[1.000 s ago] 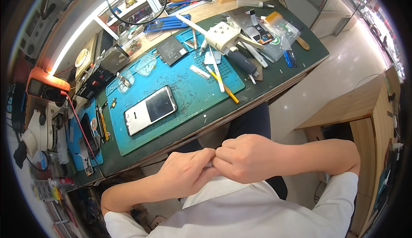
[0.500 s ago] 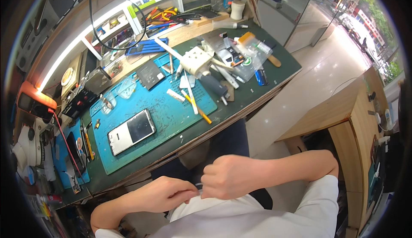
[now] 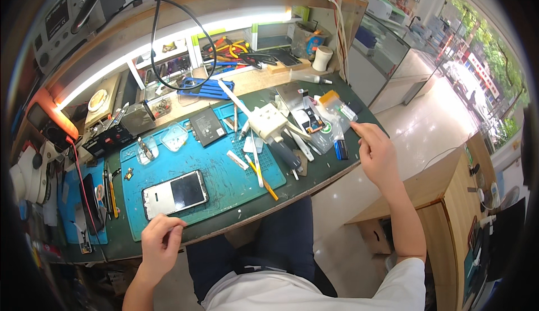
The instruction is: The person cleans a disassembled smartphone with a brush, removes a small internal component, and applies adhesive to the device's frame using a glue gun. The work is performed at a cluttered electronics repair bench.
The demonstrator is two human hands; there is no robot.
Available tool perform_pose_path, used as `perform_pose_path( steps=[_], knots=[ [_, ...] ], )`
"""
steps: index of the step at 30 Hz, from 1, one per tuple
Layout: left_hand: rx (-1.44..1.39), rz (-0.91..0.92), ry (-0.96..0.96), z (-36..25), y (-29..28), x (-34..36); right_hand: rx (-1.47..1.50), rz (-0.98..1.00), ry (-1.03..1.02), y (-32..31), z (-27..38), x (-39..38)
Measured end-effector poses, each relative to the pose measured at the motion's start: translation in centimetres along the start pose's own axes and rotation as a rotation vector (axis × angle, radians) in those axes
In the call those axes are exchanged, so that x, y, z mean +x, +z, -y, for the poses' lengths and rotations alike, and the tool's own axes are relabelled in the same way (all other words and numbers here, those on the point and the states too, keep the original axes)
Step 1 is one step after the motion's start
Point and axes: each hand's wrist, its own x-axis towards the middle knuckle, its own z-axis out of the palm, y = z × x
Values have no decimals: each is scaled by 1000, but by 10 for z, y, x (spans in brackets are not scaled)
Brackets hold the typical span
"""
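Observation:
My left hand [image 3: 161, 246] is loosely curled at the bench's front edge, just below the phone [image 3: 175, 194]; nothing shows in its fingers. The phone lies flat on the blue work mat [image 3: 224, 190], with a bare silver area beside a dark panel. At the bench's right side my right hand [image 3: 375, 152] has its fingers curled and pressed together. Its fingertips are by a clear plastic bag [image 3: 342, 110]. Whatever they hold, if anything, is hidden; a wooden handle seen there earlier is now covered. A small blue-and-black item [image 3: 341, 149] lies left of this hand.
On the mat are a phone battery [image 3: 208, 126], a yellow stick [image 3: 261, 177] and small clear trays [image 3: 174, 137]. A white power strip [image 3: 266, 121] with a grey plug stands mid-bench. A black cable loop [image 3: 152, 47] hangs above; a multimeter [image 3: 51, 123] stands left.
Both hands were together at my waist. The left has moved left to the bench edge near the phone; the right has reached out to the bench's right side. The view has shifted upward.

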Motion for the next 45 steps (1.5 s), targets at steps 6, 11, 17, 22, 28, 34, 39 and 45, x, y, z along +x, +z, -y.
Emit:
perform_pose_path(
  steps=[6, 11, 17, 22, 28, 34, 39, 45],
  knots=[
    [99, -220, -21, 27, -5, -3, -26, 30, 95, 23, -30, 53],
    [206, -394, 7, 41, -8, -12, 4, 56, -11, 63, -24, 118],
    [208, -554, 51, 43, 0, -17, 60, 61, -159, 100, 19, 166],
    [238, -574, 191, 46, -2, -13, -39, 174, -194, 95, 80, 156],
    [184, -553, 141, 46, -3, -16, -8, 151, -248, 86, 110, 143],
    [173, -576, 132, 46, -2, -13, -139, 164, -266, 130, 40, 194],
    [-26, -635, 39, 54, -1, -16, -157, 258, -140, 234, 30, 272],
    [-321, -671, -248, 57, -4, -22, -306, 268, 57, 317, 36, 339]
  ],
)
